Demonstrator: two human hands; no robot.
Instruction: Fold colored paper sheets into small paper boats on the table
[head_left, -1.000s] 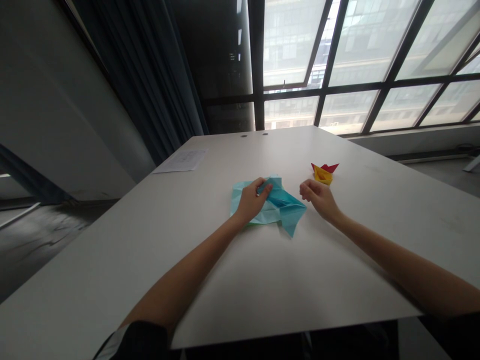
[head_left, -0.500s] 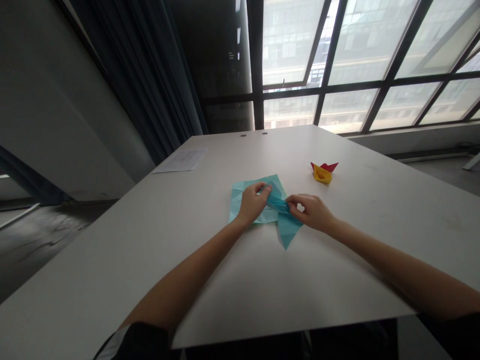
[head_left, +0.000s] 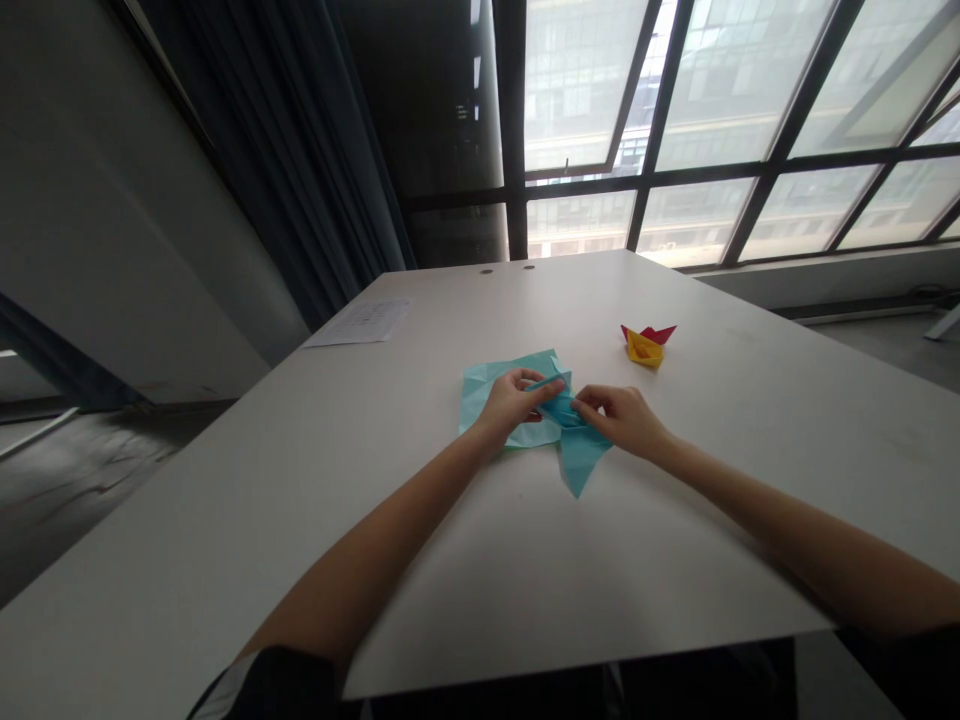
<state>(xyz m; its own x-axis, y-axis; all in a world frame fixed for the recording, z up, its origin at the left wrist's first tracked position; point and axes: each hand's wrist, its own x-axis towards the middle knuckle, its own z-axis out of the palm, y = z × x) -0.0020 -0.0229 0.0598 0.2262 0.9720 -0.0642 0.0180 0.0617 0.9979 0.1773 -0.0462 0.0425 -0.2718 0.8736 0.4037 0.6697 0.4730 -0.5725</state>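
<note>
Between my hands is a folded piece of blue paper point(head_left: 583, 458), with a pointed flap hanging down toward me. My left hand point(head_left: 514, 402) grips its upper left part, the thumb laid along a fold. At its right side, my right hand point(head_left: 621, 414) pinches the paper between thumb and fingertips. Beneath and to the left, a pale blue-green sheet point(head_left: 480, 386) with creases lies flat on the table. My fingers cover part of the folded paper, so its full shape is hidden.
A yellow paper boat point(head_left: 645, 350) and a red paper boat point(head_left: 660, 334) stand close together beyond my right hand. At the far left of the white table point(head_left: 420, 560) lies a printed sheet point(head_left: 362, 322). Windows and a dark curtain point(head_left: 300, 150) are behind.
My left hand has shifted slightly right along the folded paper, its thumb now farther over it. The hanging flap has moved a little to the right. My right hand keeps its pinch.
</note>
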